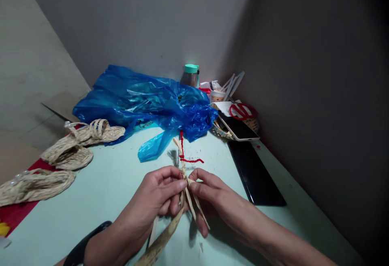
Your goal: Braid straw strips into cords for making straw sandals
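Between my two hands runs a short braid of pale dried plant strips [183, 166], its finished end pointing away from me. Red yarn [182, 156] is tied around that far end, with one tail reaching up and another to the right. My left hand [165, 189] pinches the braid between thumb and fingers. Close beside it, my right hand [208, 189] pinches at the strips where they part. Loose strips hang down toward me, one of them a long wide husk strip [165, 235]. The fingertips partly hide the braid.
Woven straw sandals [68, 152] lie on a red cloth at left. A blue plastic bag [146, 100] spreads along the back near a green-lidded bottle [191, 73]. At right are a basket with a phone [240, 126] and red-handled scissors [243, 111], plus a flat black panel [257, 175].
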Motion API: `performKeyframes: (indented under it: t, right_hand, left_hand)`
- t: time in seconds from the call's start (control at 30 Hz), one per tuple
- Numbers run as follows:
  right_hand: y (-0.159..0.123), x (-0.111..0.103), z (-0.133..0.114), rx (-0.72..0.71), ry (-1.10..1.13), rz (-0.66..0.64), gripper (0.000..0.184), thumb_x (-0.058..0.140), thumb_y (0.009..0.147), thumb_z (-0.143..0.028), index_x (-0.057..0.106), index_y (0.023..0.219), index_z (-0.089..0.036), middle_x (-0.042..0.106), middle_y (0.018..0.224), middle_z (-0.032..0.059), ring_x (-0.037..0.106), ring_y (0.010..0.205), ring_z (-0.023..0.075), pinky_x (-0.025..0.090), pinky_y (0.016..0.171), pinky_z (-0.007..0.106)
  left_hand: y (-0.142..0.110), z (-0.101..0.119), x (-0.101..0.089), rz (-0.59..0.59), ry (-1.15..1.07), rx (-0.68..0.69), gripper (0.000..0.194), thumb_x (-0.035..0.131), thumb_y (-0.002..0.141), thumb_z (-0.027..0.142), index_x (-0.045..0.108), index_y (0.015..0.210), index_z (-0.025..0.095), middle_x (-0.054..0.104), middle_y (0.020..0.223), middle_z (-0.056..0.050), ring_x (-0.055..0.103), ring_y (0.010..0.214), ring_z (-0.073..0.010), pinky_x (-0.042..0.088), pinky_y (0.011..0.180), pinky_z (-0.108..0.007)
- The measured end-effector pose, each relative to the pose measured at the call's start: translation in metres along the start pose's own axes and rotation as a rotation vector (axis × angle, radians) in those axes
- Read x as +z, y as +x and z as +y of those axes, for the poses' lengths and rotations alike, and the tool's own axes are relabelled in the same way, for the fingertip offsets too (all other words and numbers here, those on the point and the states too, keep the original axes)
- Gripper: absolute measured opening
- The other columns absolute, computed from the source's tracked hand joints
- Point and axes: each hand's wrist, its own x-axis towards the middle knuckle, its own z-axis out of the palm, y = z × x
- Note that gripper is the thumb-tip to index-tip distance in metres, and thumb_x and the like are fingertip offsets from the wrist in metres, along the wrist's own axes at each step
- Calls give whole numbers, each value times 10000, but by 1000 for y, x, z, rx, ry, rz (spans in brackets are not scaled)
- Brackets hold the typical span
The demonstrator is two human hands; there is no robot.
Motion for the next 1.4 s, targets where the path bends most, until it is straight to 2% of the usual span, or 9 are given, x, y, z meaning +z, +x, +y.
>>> performKeyframes:
  t: [0.1, 0.23, 0.47, 0.63, 0.73, 0.9, 1.07, 1.2, 1.4]
  right_hand:
    - [3, 2, 3, 85, 149, 1, 120, 387, 940, -282, 421, 868, -192, 598, 577, -7, 424, 362, 65, 314, 408, 174]
    - [5, 0, 2, 137, 90, 66, 122, 415, 931, -300, 430, 868, -197, 543, 484, -34, 336, 338, 56, 205, 359, 157]
    - [3, 5, 2, 102, 171, 73, 94, 398, 913, -254, 416, 840, -198, 547, 526, -25, 278, 323, 44, 155, 337, 170]
    - [2, 6, -2, 161, 270, 67, 67, 428, 895, -214, 396, 837, -204, 454, 595, -60, 264, 402, 33, 154, 390, 154]
    - [1, -1, -5, 158, 71, 59, 112, 436, 924, -278, 388, 847, -214, 392, 567, -78, 283, 438, 54, 184, 416, 168]
    - [-8, -10, -10, -7, -601, 24, 230, 346, 983, -397, 433, 884, -208, 499, 632, -33, 416, 564, 103, 319, 535, 202]
    - [-18, -1, -17, -54, -1080, 96, 147, 298, 974, -247, 404, 878, -213, 535, 769, 24, 455, 657, 151, 335, 587, 240]
    - [-18, 9, -26, 68, -1284, 73, 129, 353, 880, -88, 420, 892, -197, 566, 760, 46, 453, 615, 159, 294, 546, 248]
    - [-11, 10, -18, 40, -1339, 127, 248, 290, 988, -291, 495, 890, -193, 635, 725, 62, 518, 561, 164, 260, 506, 253]
  left_hand:
    - [0, 0, 1, 25, -18, -16, 173, 680, 781, 304, 614, 836, 154, 426, 451, 79, 241, 388, -28, 110, 403, -185]
    - [-2, 2, 5, 74, -38, -38, 214, 717, 738, 306, 590, 823, 156, 373, 467, 103, 186, 390, -18, 74, 391, -179]
    - [-2, 3, 8, 124, 7, 43, 176, 712, 717, 255, 593, 785, 145, 505, 531, 51, 339, 405, -23, 172, 407, -163]
    - [-1, -1, 6, 71, -48, 19, 191, 703, 746, 286, 579, 808, 155, 370, 481, 105, 185, 380, -12, 101, 383, -184]
    - [-2, -5, 5, 12, -62, -3, 185, 668, 785, 309, 556, 812, 165, 297, 455, 124, 157, 380, -20, 99, 379, -190]
    - [-3, -8, 7, 16, -37, -32, 200, 651, 785, 310, 503, 789, 176, 306, 490, 124, 163, 383, -15, 83, 377, -189]
    - [-6, -6, 9, 35, -5, 7, 204, 623, 788, 293, 455, 754, 184, 342, 519, 117, 191, 386, -11, 89, 378, -182]
    - [-6, -5, 10, 21, 2, -3, 209, 612, 786, 298, 436, 744, 193, 356, 501, 122, 177, 372, -10, 100, 365, -178]
    - [-2, -10, 9, 60, 81, -15, 194, 604, 776, 327, 464, 759, 194, 368, 447, 127, 199, 339, -12, 102, 348, -167]
